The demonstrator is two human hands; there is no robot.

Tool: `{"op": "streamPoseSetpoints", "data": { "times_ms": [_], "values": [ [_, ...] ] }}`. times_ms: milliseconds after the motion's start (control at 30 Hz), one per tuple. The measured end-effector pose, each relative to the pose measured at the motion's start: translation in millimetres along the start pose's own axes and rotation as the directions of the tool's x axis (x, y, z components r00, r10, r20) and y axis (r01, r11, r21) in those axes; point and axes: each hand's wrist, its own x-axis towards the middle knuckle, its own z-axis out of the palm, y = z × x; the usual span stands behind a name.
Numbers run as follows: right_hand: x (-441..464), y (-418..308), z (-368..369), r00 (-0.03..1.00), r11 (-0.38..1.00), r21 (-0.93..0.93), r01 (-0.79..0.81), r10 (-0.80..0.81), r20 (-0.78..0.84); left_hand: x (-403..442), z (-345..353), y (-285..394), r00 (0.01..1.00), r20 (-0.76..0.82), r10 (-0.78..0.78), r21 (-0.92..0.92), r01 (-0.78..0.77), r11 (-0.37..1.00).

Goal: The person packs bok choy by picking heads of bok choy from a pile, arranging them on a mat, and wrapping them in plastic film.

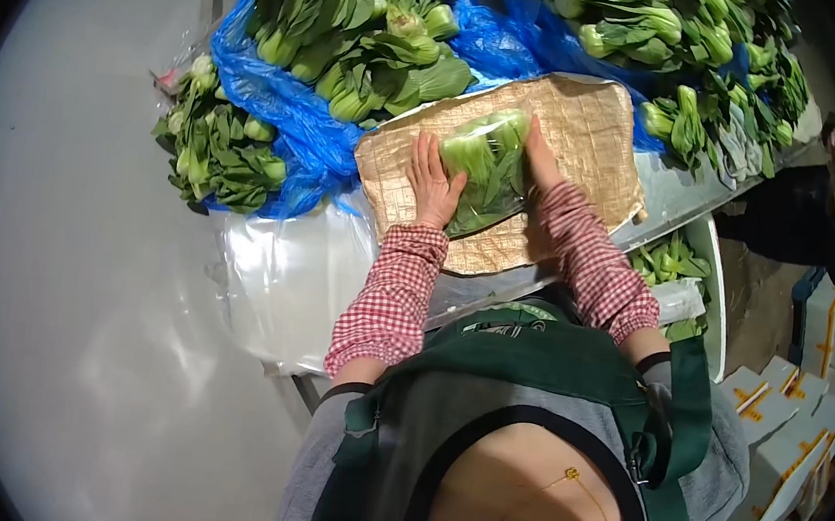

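Observation:
A clear plastic bag of bok choy [486,172] lies on a tan, creased mat [596,127] in front of me. My left hand [432,180] is at the bag's left side with fingers stretched out, the thumb reaching to the bag's edge. Along the right edge of the bag is my right hand [542,155], seen partly from the side, its fingers extended against the plastic. Neither hand is wrapped around the bag.
Blue plastic sheeting [293,148] lies under heaps of loose bok choy [379,36] at the back. More bok choy [652,22] is piled at right. Clear plastic bags [291,268] lie left. A white bin [717,309] holds greens; boxes [792,447] stand lower right.

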Motion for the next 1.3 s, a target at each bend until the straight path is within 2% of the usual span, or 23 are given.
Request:
{"op": "streamPoseSetpoints", "data": {
  "times_ms": [33,100,133,200,233,267,300,367,433,500,533,567,600,633,700,733,833,933,1000,1067,1167,1233,1300],
  "values": [
    [-8,-20,-17,1.000,1.000,0.002,0.006,-0.006,-0.023,0,-5,-1,1.000,0.007,0.021,-0.008,-0.021,1.000],
    [-39,-83,-64,0.949,0.962,0.159,-0.220,0.249,-0.195,7,-22,-6,1.000,-0.009,0.001,0.091,-0.001,0.996],
    [-47,-31,-76,0.878,0.969,-0.179,0.169,-0.230,-0.419,22,-32,-3,1.000,0.002,0.025,0.085,-0.025,0.996],
    [-79,4,-82,0.896,0.975,0.175,0.140,-0.050,-0.441,60,-54,20,0.991,0.002,0.133,-0.025,-0.133,0.991],
    [-109,-13,-79,0.891,0.592,0.740,-0.321,0.454,0.024,73,-56,25,0.983,0.001,0.182,-0.084,-0.181,0.980],
    [-132,-13,-53,0.820,0.548,0.640,-0.538,0.517,0.247,84,-45,16,0.980,0.020,0.198,-0.099,-0.195,0.976],
    [-132,-31,-26,0.599,0.219,0.691,-0.689,0.709,0.372,100,-22,0,0.948,0.266,0.174,-0.223,-0.115,0.968],
    [-119,-17,14,0.734,0.086,0.825,-0.558,0.515,0.442,144,26,1,0.683,0.693,0.232,-0.382,0.075,0.921],
    [-112,-37,26,0.740,0.269,0.805,-0.528,0.610,0.282,144,-1,42,0.495,0.858,0.138,-0.350,0.367,0.862],
    [-122,-67,16,0.858,0.557,0.694,-0.456,0.482,0.177,139,-42,72,0.378,0.914,-0.150,-0.215,0.763,0.609],
    [-123,-66,14,0.870,0.560,0.714,-0.422,0.472,0.143,143,-37,56,0.370,0.925,-0.084,-0.258,0.776,0.576],
    [-122,-59,13,0.947,0.753,0.627,-0.199,0.313,-0.076,148,-24,44,0.369,0.929,-0.025,-0.300,0.791,0.533],
    [-119,-51,11,0.959,0.883,0.469,0.025,0.111,-0.259,150,-21,59,0.367,0.930,-0.011,-0.302,0.781,0.547],
    [-114,-47,5,0.912,0.937,0.261,0.230,-0.114,-0.393,148,-22,82,0.437,0.899,0.030,-0.383,0.750,0.539],
    [-112,-71,-47,0.914,0.959,0.186,0.213,-0.128,-0.384,141,-21,135,0.565,0.818,0.105,-0.533,0.679,0.504],
    [-114,-90,-81,0.923,0.977,0.109,0.186,-0.136,-0.361,141,-14,156,0.561,0.820,0.112,-0.533,0.679,0.505],
    [-112,-144,-196,0.960,0.905,0.416,-0.086,0.187,-0.207,149,8,224,0.554,0.806,0.209,-0.589,0.711,0.383],
    [-112,-190,-278,0.862,0.997,0.080,0.001,0.040,-0.505,153,5,293,0.507,0.838,0.200,-0.544,0.755,0.365],
    [-105,-207,-336,0.911,0.997,0.041,0.067,-0.044,-0.411,154,-14,331,0.593,0.700,0.397,-0.710,0.520,0.475],
    [-89,-207,-392,0.850,0.887,-0.425,0.180,-0.358,-0.386,151,-37,359,0.358,0.589,0.724,-0.756,0.559,0.339],
    [-31,-206,-467,0.873,0.872,-0.482,0.083,-0.298,-0.387,136,-63,392,0.146,0.351,0.925,-0.549,0.832,0.077],
    [18,-180,-499,0.875,0.867,-0.493,0.067,-0.289,-0.389,119,-53,403,0.200,0.165,0.966,-0.509,0.856,-0.091],
    [70,-128,-525,0.788,0.407,-0.912,0.053,-0.579,-0.212,108,-43,410,0.242,0.016,0.970,-0.463,0.862,-0.207]
  ]
}}
